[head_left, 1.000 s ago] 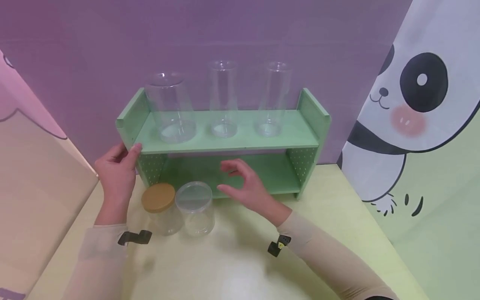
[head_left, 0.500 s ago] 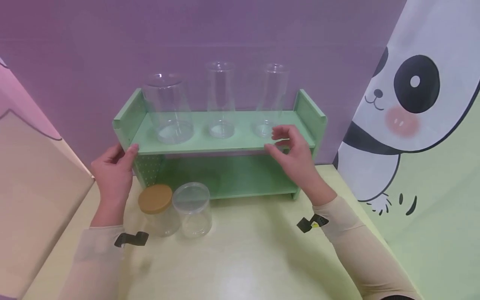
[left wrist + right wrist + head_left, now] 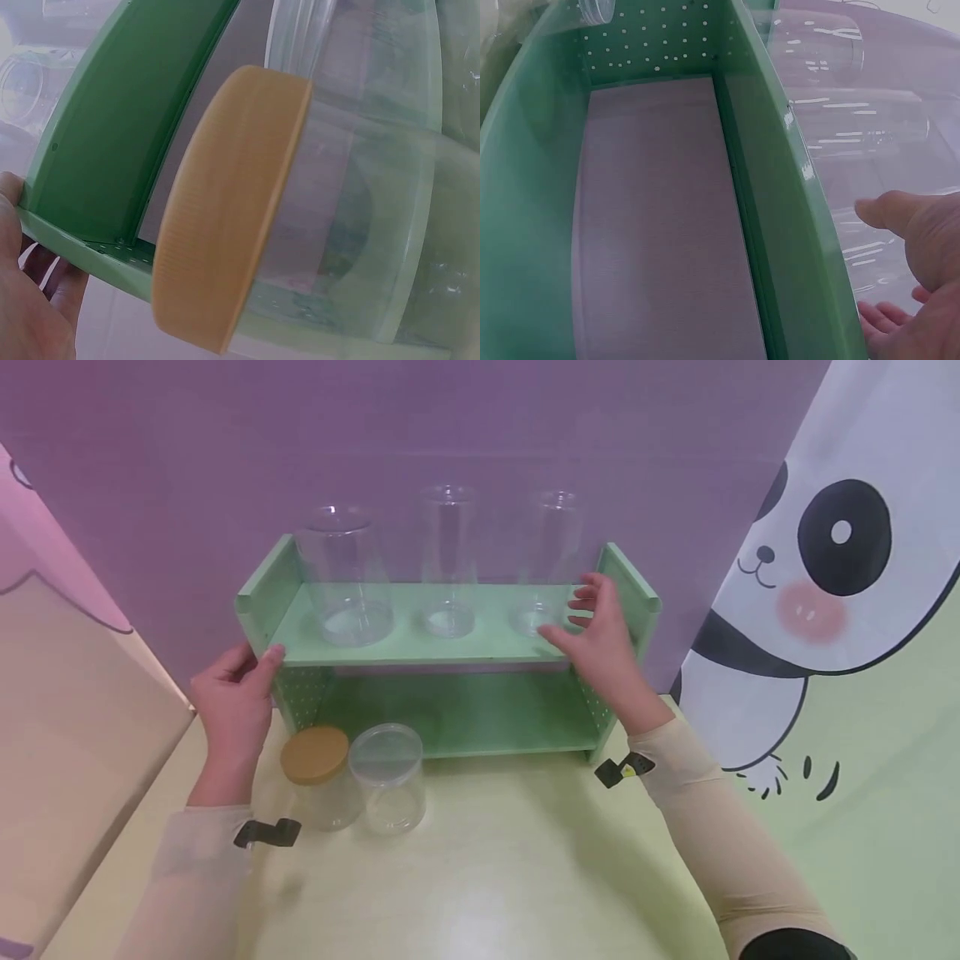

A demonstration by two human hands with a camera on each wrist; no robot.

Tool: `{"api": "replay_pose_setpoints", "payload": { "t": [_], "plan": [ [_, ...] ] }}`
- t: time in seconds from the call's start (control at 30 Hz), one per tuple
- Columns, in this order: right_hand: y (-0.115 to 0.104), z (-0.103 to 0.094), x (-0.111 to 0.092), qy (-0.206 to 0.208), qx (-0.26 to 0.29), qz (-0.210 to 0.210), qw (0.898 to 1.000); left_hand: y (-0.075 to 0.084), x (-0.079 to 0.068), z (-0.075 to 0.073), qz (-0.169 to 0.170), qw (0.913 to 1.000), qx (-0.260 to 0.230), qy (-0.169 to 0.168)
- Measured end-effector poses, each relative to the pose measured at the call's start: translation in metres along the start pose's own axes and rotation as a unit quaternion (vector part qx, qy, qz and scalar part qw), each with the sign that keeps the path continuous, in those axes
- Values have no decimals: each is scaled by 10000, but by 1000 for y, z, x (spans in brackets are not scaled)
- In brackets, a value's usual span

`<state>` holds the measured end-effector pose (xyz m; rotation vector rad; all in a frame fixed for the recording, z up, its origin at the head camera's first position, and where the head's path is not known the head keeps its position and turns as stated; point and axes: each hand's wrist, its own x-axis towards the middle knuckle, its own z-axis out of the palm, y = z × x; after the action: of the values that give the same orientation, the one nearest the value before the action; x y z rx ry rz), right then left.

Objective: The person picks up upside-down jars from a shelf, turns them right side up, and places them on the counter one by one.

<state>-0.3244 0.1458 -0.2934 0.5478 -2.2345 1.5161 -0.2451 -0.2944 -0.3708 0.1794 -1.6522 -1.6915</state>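
Note:
At the left end of a two-tier green shelf [image 3: 405, 653], my left hand [image 3: 234, 697] grips the side panel, thumb on its front edge and fingers on the outer side. My right hand [image 3: 600, 639] is raised at the right end of the top tier, thumb and fingers spread beside a tall clear cylinder [image 3: 552, 560]. In the right wrist view the right thumb [image 3: 889, 211] points toward the clear cylinders, with nothing pinched. Another tall clear cylinder [image 3: 448, 564] stands mid-tier, and a wider one [image 3: 347, 568] is to the left.
Before the shelf's lower left, a clear jar with a tan lid [image 3: 315, 756] stands on the pale table [image 3: 450, 877], close beside another with a transparent lid [image 3: 387, 777]. A purple wall [image 3: 495, 410] rises behind, and a panda-printed panel [image 3: 840, 610] borders the right.
My right hand has risen from before the lower tier, moving right and up to the right-hand cylinder. The left hand keeps its grip on the shelf panel.

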Motion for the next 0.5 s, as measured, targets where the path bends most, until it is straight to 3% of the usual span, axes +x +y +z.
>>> {"api": "replay_pose_setpoints", "payload": {
  "t": [0.5],
  "plan": [
    [6, 3, 22, -482, 209, 558, 9971, -1, 2, 0, -3, 10000, 3, 16]
  ]
}}
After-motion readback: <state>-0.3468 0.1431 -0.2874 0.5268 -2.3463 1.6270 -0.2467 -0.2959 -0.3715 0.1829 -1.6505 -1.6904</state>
